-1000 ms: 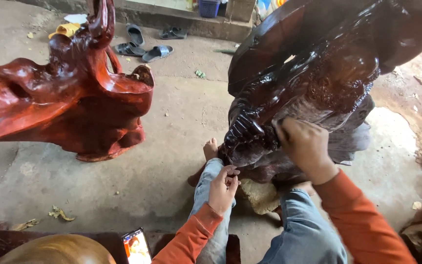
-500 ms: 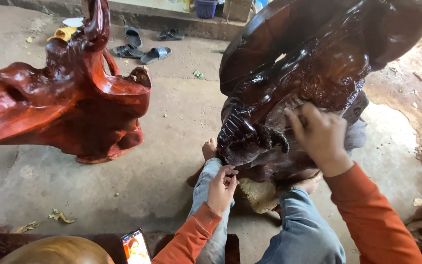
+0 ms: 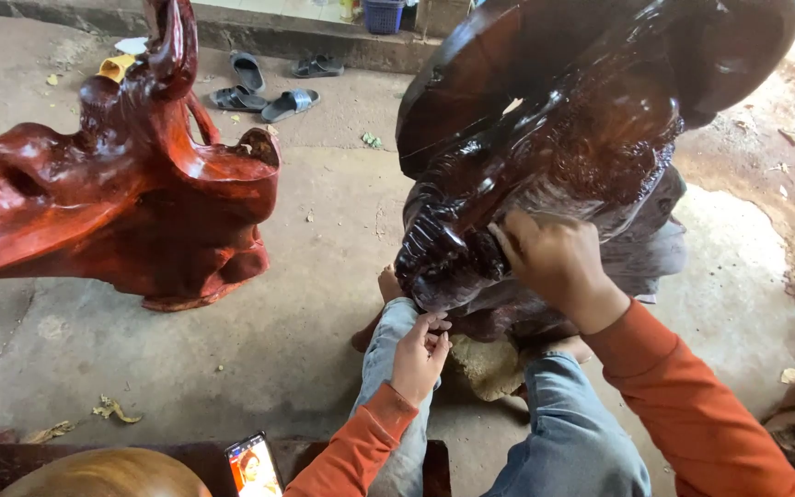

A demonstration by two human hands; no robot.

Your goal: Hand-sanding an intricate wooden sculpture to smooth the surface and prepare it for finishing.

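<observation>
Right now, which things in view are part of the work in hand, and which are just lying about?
In hand:
- dark carved wood sculpture
- right hand, pressed on the carving
- left hand, low by the knee

Lying about:
- red wood carving
- sandals
- phone
- blue basket
- stone under the sculpture

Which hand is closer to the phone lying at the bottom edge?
Left. The left hand rests on the knee just up and right of the phone; the right hand is farther up, pressed on the dark carving.
</observation>
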